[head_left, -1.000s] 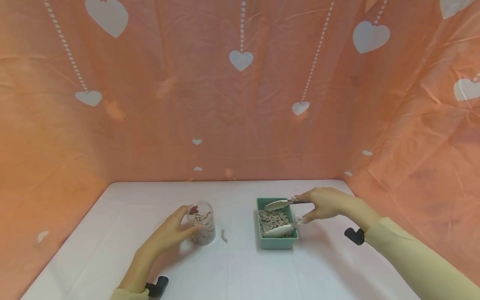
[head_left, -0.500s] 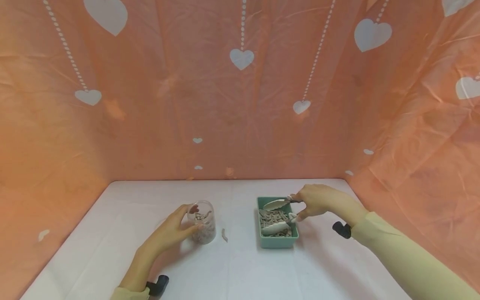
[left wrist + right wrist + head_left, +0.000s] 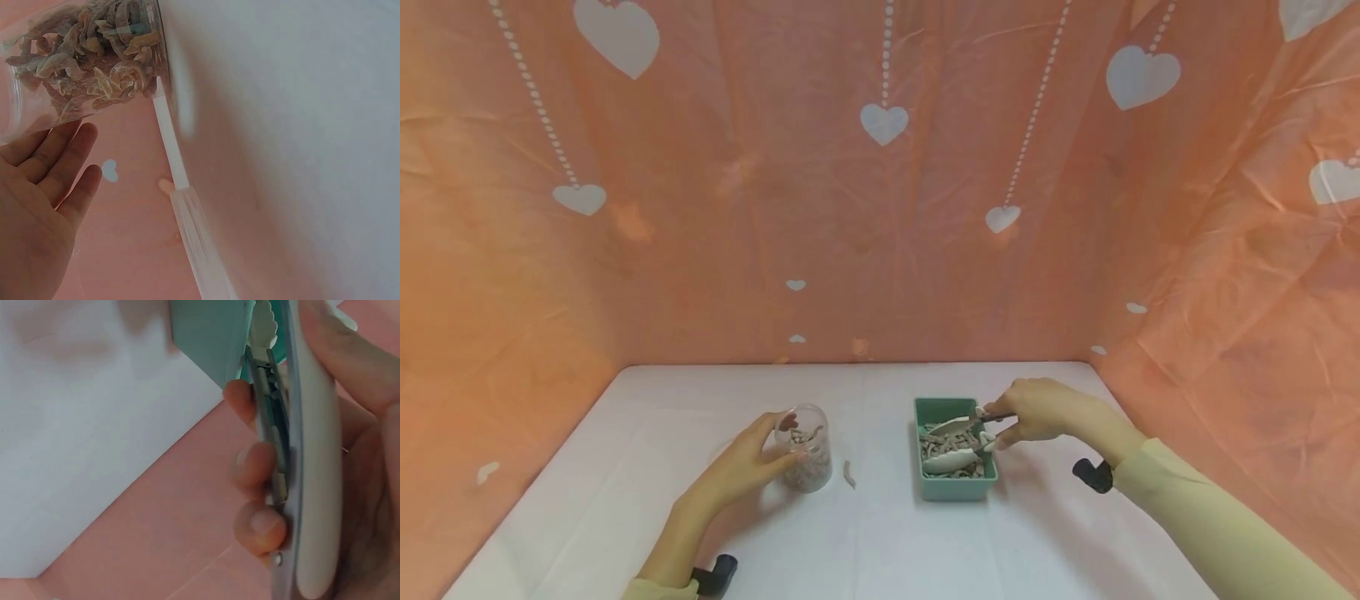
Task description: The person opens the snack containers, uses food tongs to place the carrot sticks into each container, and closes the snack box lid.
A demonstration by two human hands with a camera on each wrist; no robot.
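My left hand (image 3: 741, 462) holds a clear plastic jar (image 3: 808, 475), thumb at its near side and fingers behind it. Brownish-grey curled strips (image 3: 94, 56), like dried treats, fill much of the jar, which stands upright on the table without a lid. My right hand (image 3: 1037, 410) grips a pair of tongs (image 3: 319, 462) with pale handles and white scalloped heads. Both heads (image 3: 951, 461) are down among similar strips in a green rectangular tub (image 3: 955, 490), spread apart with strips between them. In the right wrist view my fingers (image 3: 256, 465) wrap round the tongs' handles.
One loose strip (image 3: 848, 474) lies on the white table (image 3: 880, 550) between the jar and the tub. An orange cloth (image 3: 745, 225) with white hearts hangs round the back and sides of the table. Black camera straps (image 3: 1093, 476) circle my wrists.
My right hand has shifted left and lower with the tongs, and their two heads have come closer together in the tub. My left hand and the jar have stayed put.
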